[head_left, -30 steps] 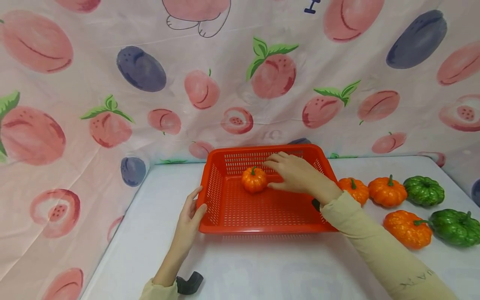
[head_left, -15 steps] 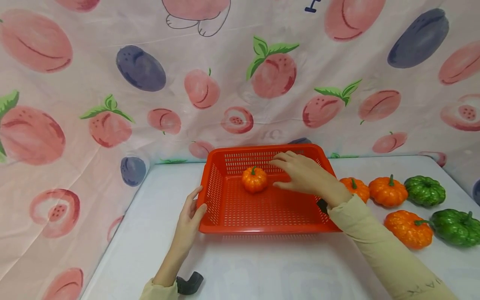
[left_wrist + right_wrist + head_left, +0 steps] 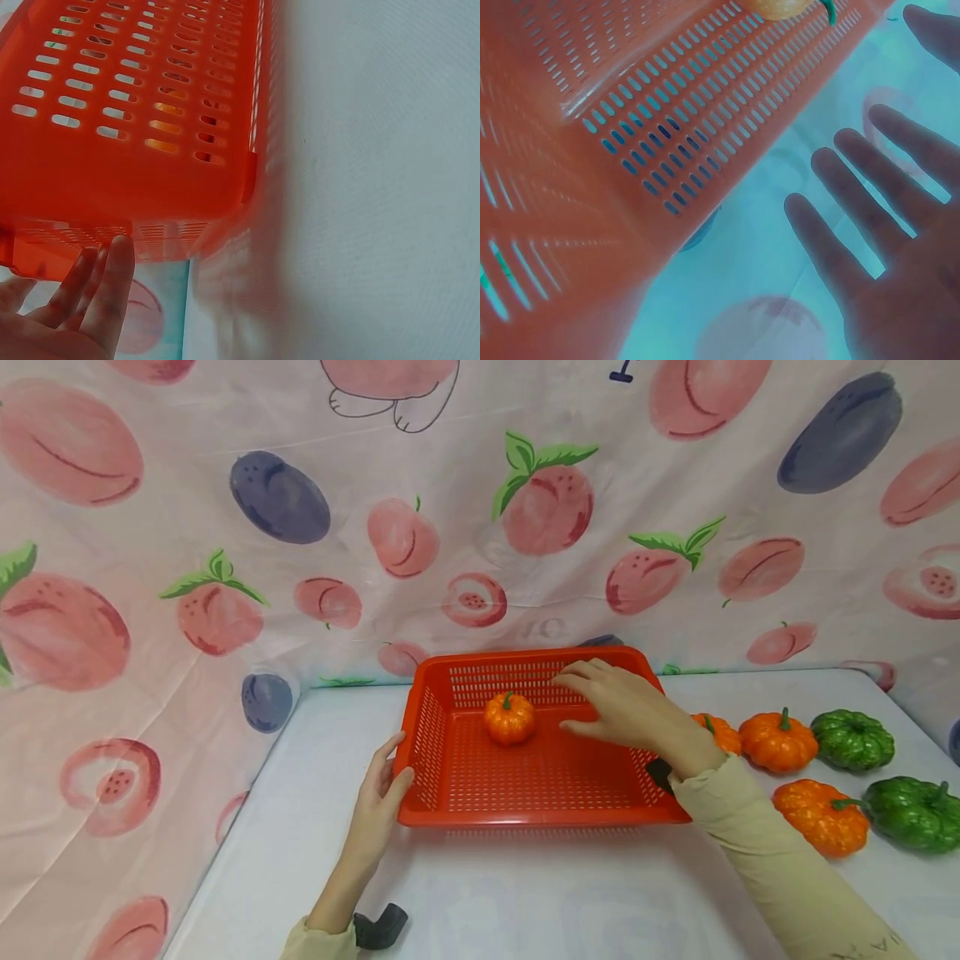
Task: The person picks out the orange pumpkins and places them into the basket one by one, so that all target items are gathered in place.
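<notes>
Pumpkin [image 3: 509,720]: upright in the basket [image 3: 543,817], left of centre, untouched.
Right hand [image 3: 618,702]: released, fingers spread above the basket's right half; best lifted well over the wall, without dragging.
Left hand [image 3: 378,797]: fairly straight fingers touching the left rim; light pressure should steady it.
Desk [image 3: 525,893]: three orange pumpkins [image 3: 778,743], two green [image 3: 853,741]; right arm partly hides one orange.

The basket [image 3: 540,817] is coloured red-orange, the pumpkin inside [image 3: 509,722] orange with a green stem [image 3: 507,700]. Other pumpkins [image 3: 778,745] are coloured orange or mottled green. The pale pink backdrop [image 3: 337,477] is printed with pink peaches [image 3: 547,514], green leaves [image 3: 519,452] and dark blue fruit [image 3: 281,497]; the table [image 3: 525,902] is coloured white, the sleeves [image 3: 780,860] beige.
</notes>
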A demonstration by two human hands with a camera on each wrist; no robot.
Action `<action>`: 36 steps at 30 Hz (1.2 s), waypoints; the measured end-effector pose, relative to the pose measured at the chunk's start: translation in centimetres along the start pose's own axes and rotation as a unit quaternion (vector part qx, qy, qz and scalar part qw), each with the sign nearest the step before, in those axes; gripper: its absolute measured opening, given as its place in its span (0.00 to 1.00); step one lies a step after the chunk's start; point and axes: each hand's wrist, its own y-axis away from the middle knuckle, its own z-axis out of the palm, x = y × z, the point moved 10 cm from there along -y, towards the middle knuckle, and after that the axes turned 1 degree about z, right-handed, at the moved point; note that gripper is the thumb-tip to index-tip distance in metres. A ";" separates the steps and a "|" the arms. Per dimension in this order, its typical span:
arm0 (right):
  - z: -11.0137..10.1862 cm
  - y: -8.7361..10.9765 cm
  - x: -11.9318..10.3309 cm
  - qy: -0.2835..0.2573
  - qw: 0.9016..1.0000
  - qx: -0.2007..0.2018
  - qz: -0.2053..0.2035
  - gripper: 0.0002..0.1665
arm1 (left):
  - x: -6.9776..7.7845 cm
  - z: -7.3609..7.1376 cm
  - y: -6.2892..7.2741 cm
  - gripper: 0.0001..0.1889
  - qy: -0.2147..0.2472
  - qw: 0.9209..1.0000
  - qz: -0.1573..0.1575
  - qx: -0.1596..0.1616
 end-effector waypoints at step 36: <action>-3.1 2.5 1.3 -0.019 0.999 0.023 0.032 0.39 | -0.2 0.0 0.0 0.28 0.005 1.000 0.004 -0.003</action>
